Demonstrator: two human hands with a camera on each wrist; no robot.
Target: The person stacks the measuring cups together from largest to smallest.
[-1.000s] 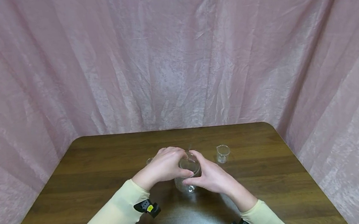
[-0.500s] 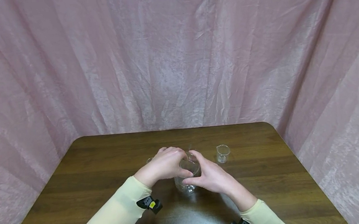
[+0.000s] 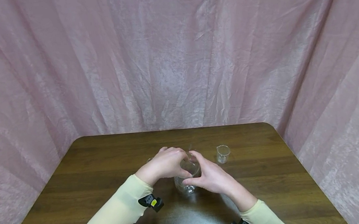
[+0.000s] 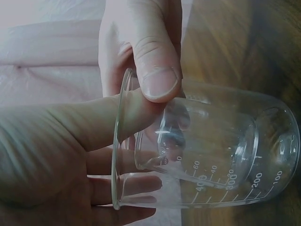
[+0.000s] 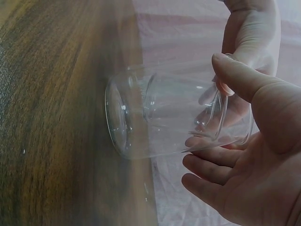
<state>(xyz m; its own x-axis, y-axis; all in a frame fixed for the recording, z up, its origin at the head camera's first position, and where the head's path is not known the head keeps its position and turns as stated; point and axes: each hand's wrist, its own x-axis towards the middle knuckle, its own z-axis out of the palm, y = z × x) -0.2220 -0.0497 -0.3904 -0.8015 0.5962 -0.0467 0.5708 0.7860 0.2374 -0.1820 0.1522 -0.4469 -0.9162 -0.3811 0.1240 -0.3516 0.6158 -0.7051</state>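
Note:
A large clear glass beaker, marked up to 400, stands upright on the table. My right hand grips it near the rim, thumb on the near side and fingers around the far side. Inside it is a smaller glass beaker with its own scale. My left hand reaches over the large rim, and its thumb and fingers pinch the small beaker at its upper edge. In the right wrist view the small beaker's base sits above the large beaker's bottom.
Another small beaker stands to the right, beyond my right hand. Part of a glass rim shows behind my left hand. The brown wooden table ends at a pink curtain.
My left wrist and forearm have shifted slightly right and away from me, the hand staying at the beaker's mouth. The right hand and the large beaker keep their place.

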